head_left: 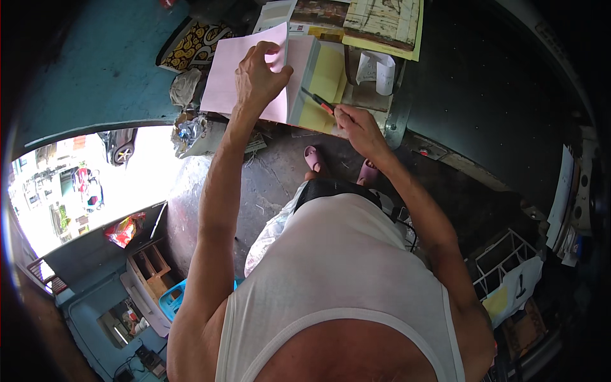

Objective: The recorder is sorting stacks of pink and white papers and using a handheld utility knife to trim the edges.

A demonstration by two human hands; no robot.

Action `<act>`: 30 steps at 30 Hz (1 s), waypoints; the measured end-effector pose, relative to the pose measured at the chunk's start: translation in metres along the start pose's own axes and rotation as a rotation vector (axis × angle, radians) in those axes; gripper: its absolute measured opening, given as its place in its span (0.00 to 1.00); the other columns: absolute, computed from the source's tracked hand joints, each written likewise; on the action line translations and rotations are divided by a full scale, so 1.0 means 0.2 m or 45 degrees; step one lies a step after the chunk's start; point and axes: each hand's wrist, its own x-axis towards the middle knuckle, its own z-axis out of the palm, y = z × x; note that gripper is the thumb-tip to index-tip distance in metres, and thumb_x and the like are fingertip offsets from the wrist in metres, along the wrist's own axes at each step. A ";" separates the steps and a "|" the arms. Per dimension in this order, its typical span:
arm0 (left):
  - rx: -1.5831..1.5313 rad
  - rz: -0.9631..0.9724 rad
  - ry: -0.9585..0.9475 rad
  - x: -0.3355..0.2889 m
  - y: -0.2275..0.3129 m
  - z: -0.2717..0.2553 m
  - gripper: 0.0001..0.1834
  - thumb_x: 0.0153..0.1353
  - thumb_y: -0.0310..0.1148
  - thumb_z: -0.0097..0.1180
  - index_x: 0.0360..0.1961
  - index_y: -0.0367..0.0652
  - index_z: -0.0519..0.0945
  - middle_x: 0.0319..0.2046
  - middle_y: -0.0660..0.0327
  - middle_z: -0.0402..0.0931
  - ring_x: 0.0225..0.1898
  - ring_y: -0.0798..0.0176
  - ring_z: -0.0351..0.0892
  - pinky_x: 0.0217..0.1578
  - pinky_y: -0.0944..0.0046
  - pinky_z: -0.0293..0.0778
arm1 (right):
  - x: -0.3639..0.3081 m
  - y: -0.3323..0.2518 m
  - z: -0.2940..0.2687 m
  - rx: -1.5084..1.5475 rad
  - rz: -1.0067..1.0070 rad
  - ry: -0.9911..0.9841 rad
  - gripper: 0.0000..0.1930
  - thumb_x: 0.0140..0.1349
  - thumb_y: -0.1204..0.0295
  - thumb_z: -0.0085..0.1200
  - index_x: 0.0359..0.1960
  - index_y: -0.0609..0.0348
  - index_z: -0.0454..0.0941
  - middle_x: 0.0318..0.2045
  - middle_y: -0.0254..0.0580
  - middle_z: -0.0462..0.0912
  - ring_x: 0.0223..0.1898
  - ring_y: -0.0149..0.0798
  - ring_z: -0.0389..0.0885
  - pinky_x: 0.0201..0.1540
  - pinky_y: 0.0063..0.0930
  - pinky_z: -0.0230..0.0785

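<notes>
My left hand (259,75) is at the right part of a pink paper sheet (223,73), its fingers curled over the raised edge and the thumb sticking out. Beneath the lifted pink paper lies a thick paper stack (299,60) with a greyish side. Yellow paper (326,70) shows to the right of that stack. My right hand (361,130) grips a slim utility knife (323,102) with a black and red handle. The knife's tip points up and left, close to the stack's right side; whether it touches the paper I cannot tell.
A curled white paper slip (384,75) and a worn board on yellow sheets (382,22) are at the bench's back right. A black patterned bag (194,48) and crumpled plastic (189,130) sit left of the paper. A dark table (477,95) stands at right.
</notes>
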 end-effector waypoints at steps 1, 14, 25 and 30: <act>-0.015 0.016 0.020 0.00 0.00 0.00 0.24 0.46 0.35 0.65 0.47 0.42 0.79 0.47 0.54 0.81 0.43 0.51 0.86 0.43 0.56 0.80 | 0.00 -0.01 0.01 -0.089 -0.097 0.081 0.13 0.70 0.67 0.47 0.41 0.65 0.79 0.22 0.43 0.74 0.24 0.38 0.77 0.32 0.35 0.68; 0.059 0.097 0.088 -0.03 -0.06 0.00 0.26 0.46 0.41 0.64 0.49 0.47 0.78 0.46 0.55 0.81 0.43 0.49 0.83 0.46 0.50 0.77 | 0.00 -0.10 0.05 -0.389 -0.088 -0.125 0.16 0.62 0.72 0.58 0.52 0.62 0.81 0.39 0.48 0.86 0.37 0.37 0.83 0.42 0.29 0.74; 0.323 0.480 -0.415 -0.03 -0.28 -0.13 0.32 0.54 0.51 0.68 0.60 0.59 0.76 0.61 0.54 0.71 0.63 0.46 0.69 0.63 0.48 0.67 | 0.07 -0.13 0.10 -0.057 0.075 -0.377 0.14 0.68 0.74 0.53 0.53 0.56 0.83 0.24 0.32 0.79 0.24 0.20 0.71 0.27 0.16 0.66; 0.429 0.613 -0.700 -0.02 -0.46 -0.22 0.42 0.47 0.48 0.75 0.65 0.68 0.71 0.69 0.56 0.61 0.70 0.47 0.60 0.67 0.43 0.63 | 0.05 -0.16 0.13 0.030 0.151 -0.376 0.15 0.66 0.75 0.55 0.54 0.55 0.83 0.24 0.31 0.79 0.22 0.20 0.70 0.26 0.16 0.65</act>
